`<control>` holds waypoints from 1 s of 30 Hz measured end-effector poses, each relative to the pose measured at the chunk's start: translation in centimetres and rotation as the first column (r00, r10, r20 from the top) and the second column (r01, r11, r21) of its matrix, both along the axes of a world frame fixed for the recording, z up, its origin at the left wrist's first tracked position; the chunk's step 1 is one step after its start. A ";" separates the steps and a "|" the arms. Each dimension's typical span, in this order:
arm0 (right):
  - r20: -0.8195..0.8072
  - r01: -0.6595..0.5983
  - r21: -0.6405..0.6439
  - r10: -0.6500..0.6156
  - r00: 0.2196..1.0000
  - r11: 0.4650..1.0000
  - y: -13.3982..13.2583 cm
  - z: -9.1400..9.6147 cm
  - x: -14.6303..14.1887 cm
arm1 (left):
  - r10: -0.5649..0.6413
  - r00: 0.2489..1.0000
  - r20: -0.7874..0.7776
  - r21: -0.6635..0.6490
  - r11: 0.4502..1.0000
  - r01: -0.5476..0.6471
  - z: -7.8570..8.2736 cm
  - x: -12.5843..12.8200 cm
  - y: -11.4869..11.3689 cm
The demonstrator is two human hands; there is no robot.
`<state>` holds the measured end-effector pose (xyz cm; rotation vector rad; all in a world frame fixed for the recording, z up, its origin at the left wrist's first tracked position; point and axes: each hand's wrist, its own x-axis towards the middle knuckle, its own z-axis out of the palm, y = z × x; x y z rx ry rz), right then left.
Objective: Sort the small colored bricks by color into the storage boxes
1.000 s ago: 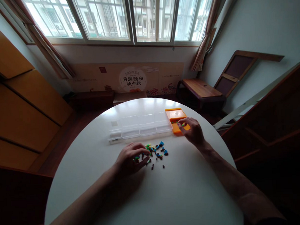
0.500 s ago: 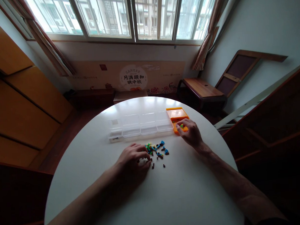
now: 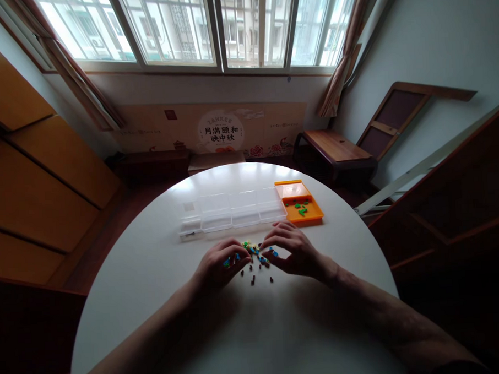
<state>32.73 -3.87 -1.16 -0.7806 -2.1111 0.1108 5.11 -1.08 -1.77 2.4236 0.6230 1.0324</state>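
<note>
A loose pile of small building bricks [image 3: 253, 249] in blue, green, yellow and brown lies on the white table between my hands. My left hand [image 3: 224, 260] rests at the pile's left side, thumb and index finger brought together; whatever is in that pinch is too small to make out. Some blue bricks show beneath its curled fingers. Over the right side of the pile is my right hand [image 3: 292, 248], its fingers bent and the thumb apart from them, with nothing visible between. Several green bricks [image 3: 302, 211] lie in the orange box [image 3: 314, 211] beyond it.
A clear plastic compartment case [image 3: 218, 224] with its lid open stretches left from the orange box. Several brown bricks [image 3: 252, 280] are scattered nearer to me on the round white table [image 3: 256, 330]. A wooden side table [image 3: 334, 144] stands beyond at the right.
My right hand has come from the orange box back to the pile, uncovering green bricks in the box. My left hand stays by the pile with little movement.
</note>
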 end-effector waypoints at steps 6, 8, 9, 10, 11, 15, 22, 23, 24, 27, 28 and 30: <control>0.053 -0.128 0.030 0.126 0.991 0.991 -0.3 -0.6 -1.2 | -0.012 0.999 0.047 -0.096 0.995 0.017 -0.4 0.4 -0.3; 0.060 -0.125 0.027 0.123 0.991 0.992 -0.3 -0.8 -1.2 | -0.030 0.999 0.039 -0.089 0.995 0.034 -0.3 0.5 -0.4; 0.066 -0.119 0.027 0.117 0.991 0.993 -0.3 -0.9 -1.1 | -0.038 0.999 0.039 -0.088 0.995 0.042 -0.3 0.6 -0.4; 0.072 -0.112 0.028 0.109 0.991 0.993 -0.3 -0.9 -1.1 | -0.044 0.998 0.041 -0.087 0.995 0.048 -0.2 0.6 -0.4; 0.079 -0.105 0.027 0.103 0.992 0.994 -0.3 -1.0 -1.0 | -0.047 0.998 0.047 -0.087 0.995 0.051 -0.2 0.7 -0.4; 0.098 -0.094 0.040 0.090 0.991 0.995 -0.3 -1.2 -0.9 | -0.058 0.995 0.075 -0.102 0.993 0.066 -0.1 0.8 -0.4; 0.106 -0.073 0.089 0.064 0.992 0.993 -0.3 -1.3 -0.9 | -0.072 0.989 0.127 -0.107 0.991 0.085 -0.2 0.9 -0.3; 0.098 -0.068 0.089 0.060 0.993 0.994 -0.3 -1.3 -0.9 | -0.071 0.987 0.142 -0.109 0.990 0.087 -0.3 1.0 -0.3; 0.090 -0.065 0.088 0.057 0.994 0.994 -0.3 -1.3 -0.9 | -0.069 0.986 0.154 -0.115 0.989 0.087 -0.4 1.0 -0.3; 0.058 -0.070 0.086 0.065 0.996 0.994 -0.5 -1.1 -1.0 | -0.067 0.983 0.169 -0.132 0.987 0.090 -0.5 1.0 -0.5; 0.046 -0.073 0.085 0.069 0.997 0.994 -0.5 -1.0 -1.0 | -0.064 0.984 0.169 -0.129 0.988 0.086 -0.5 0.9 -0.5; 0.018 -0.065 0.083 0.064 0.998 0.994 -0.4 -0.7 -0.8 | -0.048 0.988 0.144 -0.110 0.992 0.064 -0.3 0.5 -0.5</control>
